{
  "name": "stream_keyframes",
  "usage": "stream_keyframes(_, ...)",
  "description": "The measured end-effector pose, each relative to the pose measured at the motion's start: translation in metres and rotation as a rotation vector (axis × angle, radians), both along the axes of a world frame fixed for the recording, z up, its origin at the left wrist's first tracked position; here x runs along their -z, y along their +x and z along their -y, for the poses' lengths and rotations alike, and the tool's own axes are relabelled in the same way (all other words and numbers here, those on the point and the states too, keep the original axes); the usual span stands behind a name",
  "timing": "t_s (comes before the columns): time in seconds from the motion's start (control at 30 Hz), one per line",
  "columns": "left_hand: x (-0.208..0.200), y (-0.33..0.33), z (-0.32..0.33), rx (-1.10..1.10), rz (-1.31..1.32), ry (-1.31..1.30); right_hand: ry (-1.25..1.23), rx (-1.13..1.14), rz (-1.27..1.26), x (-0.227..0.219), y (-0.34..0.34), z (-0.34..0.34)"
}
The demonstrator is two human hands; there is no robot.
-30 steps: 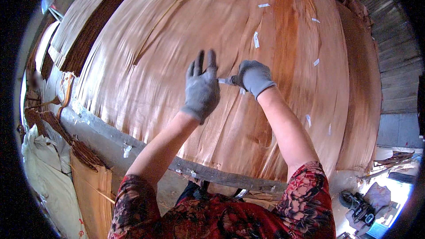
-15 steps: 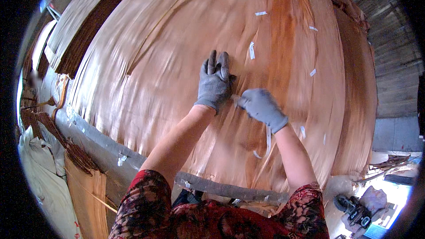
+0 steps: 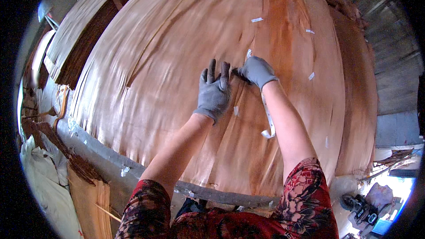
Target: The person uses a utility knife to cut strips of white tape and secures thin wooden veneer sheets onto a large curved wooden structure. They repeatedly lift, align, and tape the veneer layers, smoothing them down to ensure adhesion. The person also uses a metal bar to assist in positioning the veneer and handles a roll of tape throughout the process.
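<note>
A broad sheet of pinkish-brown wood veneer (image 3: 177, 88) spreads under both hands, with lengthwise ripples and splits. My left hand (image 3: 214, 93), in a grey glove with darkened fingers, lies on it with fingers spread. Just right of it, my gloved right hand (image 3: 256, 71) is closed, fingertips pressed down close to the left thumb. From under the right hand a white paper tape strip (image 3: 268, 119) trails back beside the forearm, curling at its end. One small tape piece (image 3: 236, 110) sticks to the veneer below the hands; another tape piece (image 3: 249, 53) shows just beyond the right hand.
More tape bits (image 3: 257, 20) dot the veneer's far and right parts. A stack of veneer sheets (image 3: 88, 31) stands at the far left. Along the near side runs a grey table edge (image 3: 110, 150). White sacking (image 3: 44, 186) lies lower left; a black-and-grey machine (image 3: 363, 212) stands lower right.
My right hand has moved away from me, up along the split, with the tape strip trailing. A small tape piece now shows near where its fingertips were. My left hand stays nearly in place.
</note>
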State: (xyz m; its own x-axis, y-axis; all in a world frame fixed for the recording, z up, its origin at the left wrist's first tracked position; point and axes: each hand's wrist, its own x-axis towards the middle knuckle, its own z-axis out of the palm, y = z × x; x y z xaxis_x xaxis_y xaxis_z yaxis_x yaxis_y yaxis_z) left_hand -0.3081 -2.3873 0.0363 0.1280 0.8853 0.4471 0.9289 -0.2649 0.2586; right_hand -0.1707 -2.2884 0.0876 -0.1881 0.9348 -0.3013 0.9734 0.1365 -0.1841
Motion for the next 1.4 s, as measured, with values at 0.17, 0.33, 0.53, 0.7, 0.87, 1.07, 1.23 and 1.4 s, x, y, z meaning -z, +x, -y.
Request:
stream_keyframes(0.17, -0.014, 0.006, -0.007, 0.026, -0.116, -0.167, -0.043, 0.013, 0.03, -0.021, 0.009, 0.013)
stream_keyframes(0.33, -0.024, 0.004, -0.044, 0.009, 0.025, -0.023, 0.014, 0.056, 0.04, -0.01, 0.021, 0.023)
stream_keyframes(0.53, -0.013, 0.04, -0.092, 0.067, 0.129, -0.126, 0.053, 0.09, -0.022, 0.002, 0.025, 0.018)
stream_keyframes(0.7, 0.009, 0.059, -0.097, 0.003, 0.071, -0.031, 0.004, -0.138, -0.189, 0.019, 0.053, 0.017)
stream_keyframes(0.87, 0.012, 0.06, -0.098, 0.008, -0.022, 0.104, 0.153, -0.13, -0.433, 0.007, 0.053, 0.085)
stream_keyframes(1.07, -0.002, 0.045, -0.089, 0.094, 0.226, -0.236, 0.061, 0.129, -0.778, -0.043, 0.098, 0.194)
stream_keyframes(1.23, 0.006, -0.02, 0.022, 0.11, 0.379, -0.144, 0.13, 0.001, -0.487, -0.051, 0.137, 0.264)
stream_keyframes(1.4, -0.006, -0.058, 0.226, 0.028, 0.571, -0.071, -0.076, -0.284, -0.636, -0.02, 0.069, 0.307)
